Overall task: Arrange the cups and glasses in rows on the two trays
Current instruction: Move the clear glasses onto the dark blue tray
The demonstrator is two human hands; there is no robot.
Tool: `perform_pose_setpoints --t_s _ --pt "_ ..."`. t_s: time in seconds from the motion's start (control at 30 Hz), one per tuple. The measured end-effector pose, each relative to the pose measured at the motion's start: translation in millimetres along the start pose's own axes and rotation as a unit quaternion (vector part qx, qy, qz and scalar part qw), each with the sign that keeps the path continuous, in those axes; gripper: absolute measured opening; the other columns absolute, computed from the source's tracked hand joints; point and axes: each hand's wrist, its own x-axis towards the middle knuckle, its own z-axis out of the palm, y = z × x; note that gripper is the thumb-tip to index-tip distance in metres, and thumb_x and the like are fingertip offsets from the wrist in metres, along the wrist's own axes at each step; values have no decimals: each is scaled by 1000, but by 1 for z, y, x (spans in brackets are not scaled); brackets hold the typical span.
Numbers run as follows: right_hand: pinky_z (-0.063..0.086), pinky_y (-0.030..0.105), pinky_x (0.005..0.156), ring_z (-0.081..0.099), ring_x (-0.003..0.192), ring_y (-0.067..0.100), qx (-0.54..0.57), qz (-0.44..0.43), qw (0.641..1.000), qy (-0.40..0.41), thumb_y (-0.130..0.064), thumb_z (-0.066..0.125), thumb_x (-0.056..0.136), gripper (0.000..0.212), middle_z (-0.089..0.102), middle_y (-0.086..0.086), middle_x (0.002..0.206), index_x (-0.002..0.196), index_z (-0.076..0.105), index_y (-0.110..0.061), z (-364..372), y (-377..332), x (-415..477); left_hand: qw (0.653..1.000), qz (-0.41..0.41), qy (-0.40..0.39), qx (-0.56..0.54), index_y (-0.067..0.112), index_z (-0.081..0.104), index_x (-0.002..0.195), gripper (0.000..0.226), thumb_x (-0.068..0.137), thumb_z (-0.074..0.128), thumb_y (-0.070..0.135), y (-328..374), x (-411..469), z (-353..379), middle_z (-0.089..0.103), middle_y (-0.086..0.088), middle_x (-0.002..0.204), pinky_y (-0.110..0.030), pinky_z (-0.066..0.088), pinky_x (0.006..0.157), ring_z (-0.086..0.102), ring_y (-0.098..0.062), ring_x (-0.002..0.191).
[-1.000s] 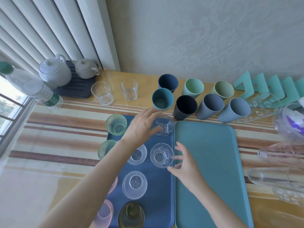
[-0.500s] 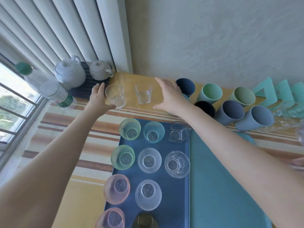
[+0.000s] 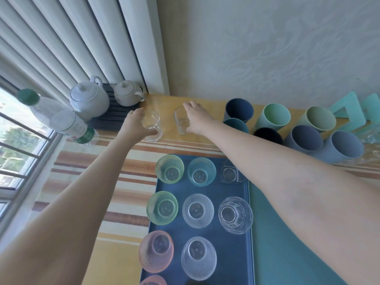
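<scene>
Well, both my arms reach past the far edge of the dark blue tray (image 3: 232, 254) to two clear glasses on the worktop (image 3: 164, 102). My left grip (image 3: 136, 125) is curled round the left clear glass (image 3: 153, 128), thumb across its near side, fingers round the back. My right grip (image 3: 197, 120) wraps the right clear glass (image 3: 181, 123) from its right side, fingers over the rim, thumb low by the base. Both glasses stand just beyond the tray's far edge, long axis vertical, mouths up, near each other but apart.

On the dark blue tray the glasses stand upright too, mouths up, in rows across. The far row holds a green glass (image 3: 169, 168), a teal glass (image 3: 201, 171) and a square clear glass (image 3: 229, 173) partly hidden by my right forearm. The next row holds a second green glass (image 3: 162, 207), a frosted glass (image 3: 197, 210) and a faceted glass (image 3: 235, 214). Nearer me are a pink glass (image 3: 156, 250) and a second frosted glass (image 3: 198, 258).

The teal tray (image 3: 273, 254) lies against the dark blue tray's right side. Beyond and right of the dark blue tray stand matte cups (image 3: 238, 109) in blues and greens. Beyond its far left corner sit two white teapots (image 3: 88, 99) and a plastic bottle (image 3: 61, 120).
</scene>
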Motion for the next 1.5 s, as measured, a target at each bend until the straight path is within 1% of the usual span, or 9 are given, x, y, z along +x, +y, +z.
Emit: perform_pose_setpoints --t_s 0.2,0.4,0.63,0.73,0.9,1.13,1.27,1.37,1.5 --pt "51 31 70 54 95 23 112 21 992 58 -10 76 71 76 29 12 138 134 33 -6 -4 -4 -17 998 31 49 4 12 38 135 80 67 79 20 15 -18 -10 45 -11 130 -28 33 91 43 -24 119" --pt "28 10 94 43 117 12 255 -2 957 141 -22 80 68 78 42 8 133 132 37 -7 -46 4 -102 987 122 105 -27 22 45 131 78 63 80 27 62 -96 -42 49 2 124 -22 35 88 48 -11 111" --pt "49 42 94 48 116 6 343 13 927 149 -10 83 63 75 48 -4 124 127 43 -16 -59 31 -243 977 202 34 -66 35 45 121 68 58 68 44 99 -247 -15 50 17 114 -26 49 75 55 -5 95" --pt "55 34 86 50 117 5 371 28 916 149 -6 83 63 74 51 -4 122 125 45 -21 -47 37 -300 975 215 9 -49 37 44 122 71 55 68 41 102 -303 19 47 23 118 -21 48 75 52 -1 102" --pt "53 32 90 47 120 4 383 57 914 125 -6 83 64 76 48 -16 120 121 43 -36 -4 41 -367 966 249 -69 -2 24 50 117 76 46 64 45 95 -363 76 58 10 109 -17 39 83 57 -9 97" --pt "51 36 92 48 118 6 357 93 925 95 -20 80 63 74 44 -21 119 120 39 -41 52 40 -399 954 294 -31 53 22 53 109 70 46 65 49 80 -396 122 64 8 99 -23 35 84 51 -11 91" --pt "39 16 98 44 117 -4 349 95 929 78 -16 81 65 79 42 -17 122 121 32 -43 75 34 -390 953 285 -46 95 19 51 110 79 37 70 42 71 -397 134 65 6 99 -23 33 81 47 -13 92" --pt "27 -1 92 42 120 0 336 97 935 57 -15 80 67 79 39 -13 125 129 34 -29 86 28 -380 954 276 -55 107 18 54 110 77 39 70 42 67 -397 139 65 6 100 -25 32 80 47 -14 91" --pt "26 2 94 41 122 5 324 90 941 44 -13 78 68 78 36 -12 126 133 35 -18 97 22 -371 952 268 -71 131 15 53 108 82 32 72 40 63 -397 149 65 5 98 -26 32 80 46 -15 89"
